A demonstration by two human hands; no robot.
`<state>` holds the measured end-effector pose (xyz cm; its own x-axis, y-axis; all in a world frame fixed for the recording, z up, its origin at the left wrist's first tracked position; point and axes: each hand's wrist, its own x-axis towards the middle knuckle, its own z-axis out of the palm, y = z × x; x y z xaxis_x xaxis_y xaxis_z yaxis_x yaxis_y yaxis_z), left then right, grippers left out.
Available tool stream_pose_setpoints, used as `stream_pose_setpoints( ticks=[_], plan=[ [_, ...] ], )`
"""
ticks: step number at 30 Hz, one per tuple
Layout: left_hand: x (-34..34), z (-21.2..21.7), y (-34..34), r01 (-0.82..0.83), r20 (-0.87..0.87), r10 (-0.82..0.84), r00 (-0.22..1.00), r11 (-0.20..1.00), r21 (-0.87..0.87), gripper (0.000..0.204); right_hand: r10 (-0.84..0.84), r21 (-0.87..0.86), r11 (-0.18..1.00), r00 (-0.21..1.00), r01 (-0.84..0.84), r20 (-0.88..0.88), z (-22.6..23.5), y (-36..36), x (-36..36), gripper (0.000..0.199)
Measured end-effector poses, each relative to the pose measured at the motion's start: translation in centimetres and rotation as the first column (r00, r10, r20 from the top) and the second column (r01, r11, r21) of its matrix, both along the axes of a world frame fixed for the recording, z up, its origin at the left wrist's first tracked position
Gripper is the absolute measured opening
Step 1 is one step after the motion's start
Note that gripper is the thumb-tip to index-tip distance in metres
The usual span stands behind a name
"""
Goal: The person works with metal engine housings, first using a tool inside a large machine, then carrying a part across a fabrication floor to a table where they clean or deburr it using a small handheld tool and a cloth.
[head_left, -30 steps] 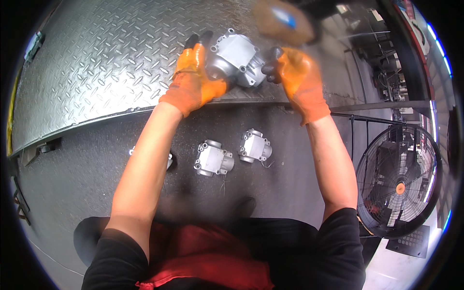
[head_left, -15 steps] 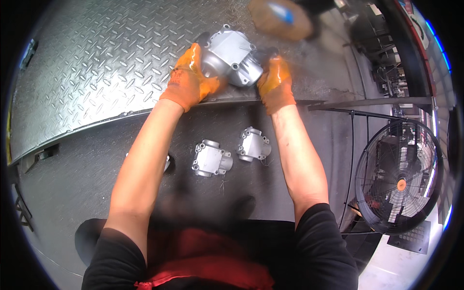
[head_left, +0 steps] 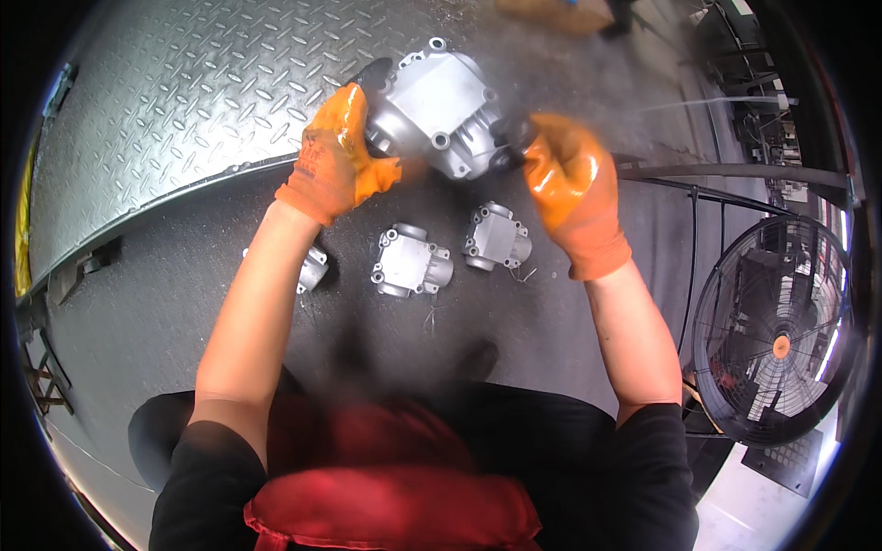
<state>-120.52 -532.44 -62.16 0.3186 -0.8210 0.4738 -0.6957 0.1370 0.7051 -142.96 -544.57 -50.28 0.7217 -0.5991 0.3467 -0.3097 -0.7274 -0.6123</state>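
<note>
A silver cast-metal housing (head_left: 439,96) with a flat top face, round ends and bolt lugs is by the edge of the tread plate (head_left: 211,101). My left hand (head_left: 335,161), in an orange coated glove, is wrapped about its round left end, thumb sticking out below. To the right of the housing, my gloved right hand (head_left: 574,193) is closed round a small dark object (head_left: 517,138). That object is blurred against the housing's right side, and its kind does not show. Whether it touches the metal, I cannot tell.
Similar housings, a middle one (head_left: 402,262), a right one (head_left: 497,237) and a left one (head_left: 313,269) partly behind my forearm, lie on the dark floor below. A large round fan (head_left: 776,335) stands at the right beside a dark rail (head_left: 726,176). A blurred brown object (head_left: 556,13) shows at the top.
My right hand has moved right and nearer to me, its fingers now curled tighter. The housing looks slightly turned. My view has shifted; the brown object now sits at the top edge.
</note>
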Motion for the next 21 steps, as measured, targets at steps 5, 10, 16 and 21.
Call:
stream_pose_setpoints(
  ticks=[5, 10, 16, 21],
  plan=[
    [-0.5, 0.4, 0.1, -0.032, 0.012, 0.031, 0.999, 0.996, 0.078, 0.087, -0.033, -0.009, 0.999, 0.996, 0.032, -0.087, -0.1, 1.0, -0.9, 0.016],
    [-0.8, 0.7, 0.1, -0.041, -0.037, 0.045, 0.998, 0.994, 0.103, 0.087, -0.007, -0.159, 0.987, 1.000, 0.005, -0.007, -1.0, 0.9, -0.5, 0.020],
    [-1.1, -0.5, -0.2, -0.057, -0.072, 0.057, 0.996, 0.998, 0.005, 0.086, 0.012, -0.162, 0.987, 0.998, -0.020, -0.055, -0.5, 0.8, -0.5, 0.019],
    [-1.2, -0.5, -0.2, -0.066, -0.097, 0.068, 0.993, 0.997, 0.031, 0.077, 0.176, -0.283, 0.943, 0.984, -0.173, -0.017, -0.9, 1.2, 0.0, 0.018]
  ],
)
